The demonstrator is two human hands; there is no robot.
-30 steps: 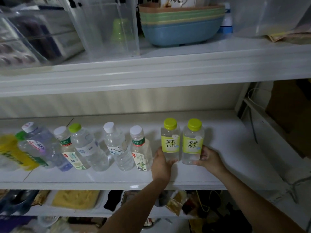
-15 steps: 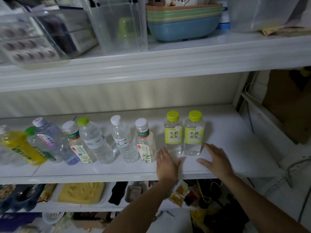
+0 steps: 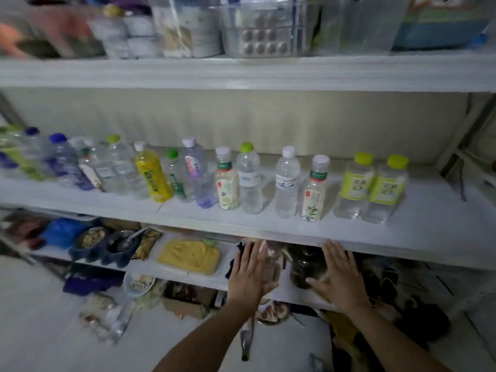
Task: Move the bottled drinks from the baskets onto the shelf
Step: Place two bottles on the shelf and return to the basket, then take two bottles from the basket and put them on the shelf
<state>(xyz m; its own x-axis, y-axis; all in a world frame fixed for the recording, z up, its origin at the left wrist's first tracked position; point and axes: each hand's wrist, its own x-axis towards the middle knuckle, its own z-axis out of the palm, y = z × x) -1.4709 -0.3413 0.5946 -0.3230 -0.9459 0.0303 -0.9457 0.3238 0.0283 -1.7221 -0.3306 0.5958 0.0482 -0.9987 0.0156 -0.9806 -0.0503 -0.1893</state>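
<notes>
Left hand [image 3: 249, 275] and right hand [image 3: 341, 280] have dropped below the shelf [image 3: 402, 237] edge, each grip apart, fingers straight

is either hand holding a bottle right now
No, the left hand and the right hand are both open and empty, below the shelf edge.

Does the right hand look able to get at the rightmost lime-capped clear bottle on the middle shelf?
Probably yes: the right hand is open and empty below the front edge of the white shelf, and the rightmost lime-capped clear bottle stands near that edge with bare shelf in front of it.
</notes>
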